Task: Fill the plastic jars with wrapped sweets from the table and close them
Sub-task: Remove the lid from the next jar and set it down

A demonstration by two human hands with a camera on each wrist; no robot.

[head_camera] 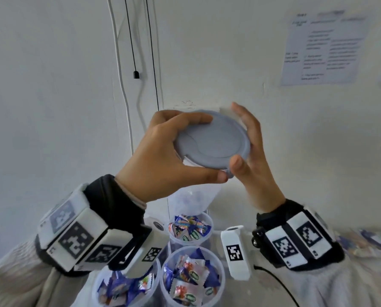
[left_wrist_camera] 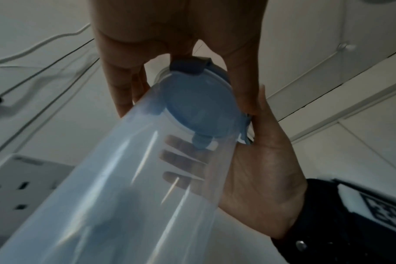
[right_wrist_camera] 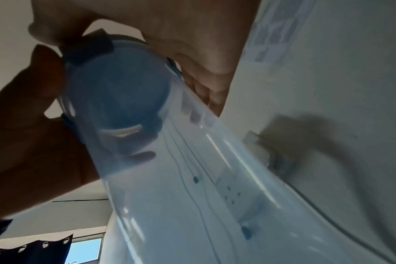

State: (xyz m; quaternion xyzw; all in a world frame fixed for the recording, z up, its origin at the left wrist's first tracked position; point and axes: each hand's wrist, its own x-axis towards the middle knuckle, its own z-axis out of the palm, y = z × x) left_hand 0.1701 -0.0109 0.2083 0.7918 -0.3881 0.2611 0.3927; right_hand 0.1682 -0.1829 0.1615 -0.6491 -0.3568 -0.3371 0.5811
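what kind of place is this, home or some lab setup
Probably an indoor room set up for recording, not clearly a home or lab: a printed instruction sheet taped to the bare white wall, cables hanging down it, and a curtained window.

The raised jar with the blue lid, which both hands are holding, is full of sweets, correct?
Not full: the raised jar is empty, its clear wall showing only fingers behind it in the left wrist view. Both the left hand and right hand do hold it at the blue lid.
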